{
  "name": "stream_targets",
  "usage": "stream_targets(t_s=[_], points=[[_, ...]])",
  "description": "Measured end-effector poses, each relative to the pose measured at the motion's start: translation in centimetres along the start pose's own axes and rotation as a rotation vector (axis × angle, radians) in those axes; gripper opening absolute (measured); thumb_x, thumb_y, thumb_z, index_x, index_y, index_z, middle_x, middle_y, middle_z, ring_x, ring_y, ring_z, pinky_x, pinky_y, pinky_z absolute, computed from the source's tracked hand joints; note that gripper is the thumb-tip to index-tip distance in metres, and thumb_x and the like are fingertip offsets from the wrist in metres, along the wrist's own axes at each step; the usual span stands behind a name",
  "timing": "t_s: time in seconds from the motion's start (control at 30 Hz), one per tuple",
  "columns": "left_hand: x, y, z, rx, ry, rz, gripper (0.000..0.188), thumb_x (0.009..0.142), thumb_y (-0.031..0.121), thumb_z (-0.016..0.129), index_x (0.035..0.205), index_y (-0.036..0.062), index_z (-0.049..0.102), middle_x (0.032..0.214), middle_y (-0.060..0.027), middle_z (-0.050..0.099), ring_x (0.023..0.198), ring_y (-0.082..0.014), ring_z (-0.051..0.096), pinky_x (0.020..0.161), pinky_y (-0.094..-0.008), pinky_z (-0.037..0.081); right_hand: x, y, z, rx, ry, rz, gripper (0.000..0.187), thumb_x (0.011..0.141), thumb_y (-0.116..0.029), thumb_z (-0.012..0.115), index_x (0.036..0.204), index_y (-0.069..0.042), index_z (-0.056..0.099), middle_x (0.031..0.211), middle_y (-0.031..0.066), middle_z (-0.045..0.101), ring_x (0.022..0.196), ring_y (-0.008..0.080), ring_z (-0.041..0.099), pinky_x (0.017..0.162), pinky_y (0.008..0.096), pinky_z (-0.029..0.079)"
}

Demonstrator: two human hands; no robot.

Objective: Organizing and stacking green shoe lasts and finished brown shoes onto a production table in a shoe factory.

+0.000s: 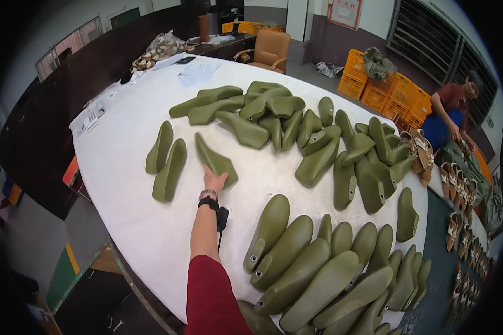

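Handling one green shoe mould [213,156] seems to be the step in hand: it lies on the white counter [117,173], between a pair of similar moulds [169,172] to the left and a jumbled group [243,129] beyond. The left hand [213,180] has thumb and fingers against its near end; whether it grips or merely touches, I cannot tell. The right hand is out of view, its state unknown. The next move probably calls for steady control of the mould, clear of its neighbours. A red-framed wall sign [345,12] bears red characters; print on a white slip [89,121] is too small to read.
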State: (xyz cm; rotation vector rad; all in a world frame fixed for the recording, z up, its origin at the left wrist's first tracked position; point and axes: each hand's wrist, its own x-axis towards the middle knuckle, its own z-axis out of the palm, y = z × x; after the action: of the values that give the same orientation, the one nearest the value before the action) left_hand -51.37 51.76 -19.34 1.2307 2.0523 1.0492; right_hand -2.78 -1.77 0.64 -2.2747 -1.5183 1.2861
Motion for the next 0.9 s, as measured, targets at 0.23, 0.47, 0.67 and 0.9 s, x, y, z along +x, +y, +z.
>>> stream_targets(t_s=[0.23,0.47,0.67,0.9], points=[[-5.8,6.6,1.9,0.057,-1.044,0.484,0.051,0.082,0.018,0.056,0.129,0.0051,0.041,0.125,-0.0141,0.049,0.115,-0.0225,0.045,0.098,-0.0333,0.034,0.8,-0.6,-0.3,-0.164,-0.002,0.106,0.061,0.074,-0.012,0.070,0.127,-0.012,0.041,0.057,0.0078,0.051,0.049,0.0152,0.048,0.050,0.0293,0.041],[1.0,-1.1,-10.7,0.450,0.354,0.438,0.057,0.067,0.021,0.068,0.119,0.0084,0.046,0.119,-0.0183,0.048,0.113,-0.0339,0.043,0.098,-0.0405,0.034,1.4,1.3,0.6,-0.276,0.032,0.127,0.061,0.076,-0.016,0.071,0.128,-0.011,0.039,0.056,0.0077,0.050,0.048,0.0147,0.047,0.049,0.0289,0.041],[0.2,-8.6,-16.4,0.563,0.213,-0.012,0.083,0.061,0.026,0.069,0.134,0.0250,0.030,0.130,-0.0166,0.037,0.112,-0.0381,0.041,0.095,-0.0430,0.036,1.5,3.2,1.0,-0.205,0.017,0.100,0.059,0.075,-0.015,0.071,0.126,-0.011,0.041,0.055,0.0075,0.048,0.048,0.0144,0.047,0.049,0.0296,0.041],[-9.8,-6.5,-14.1,0.441,-0.241,0.438,0.078,0.063,0.034,0.071,0.131,0.0120,0.038,0.124,-0.0264,0.041,0.115,-0.0389,0.041,0.097,-0.0414,0.035,2.2,-1.1,-0.4,0.122,-0.053,0.052,0.062,0.070,-0.002,0.070,0.124,-0.010,0.041,0.062,0.0037,0.051,0.053,0.0128,0.046,0.050,0.0279,0.041]])
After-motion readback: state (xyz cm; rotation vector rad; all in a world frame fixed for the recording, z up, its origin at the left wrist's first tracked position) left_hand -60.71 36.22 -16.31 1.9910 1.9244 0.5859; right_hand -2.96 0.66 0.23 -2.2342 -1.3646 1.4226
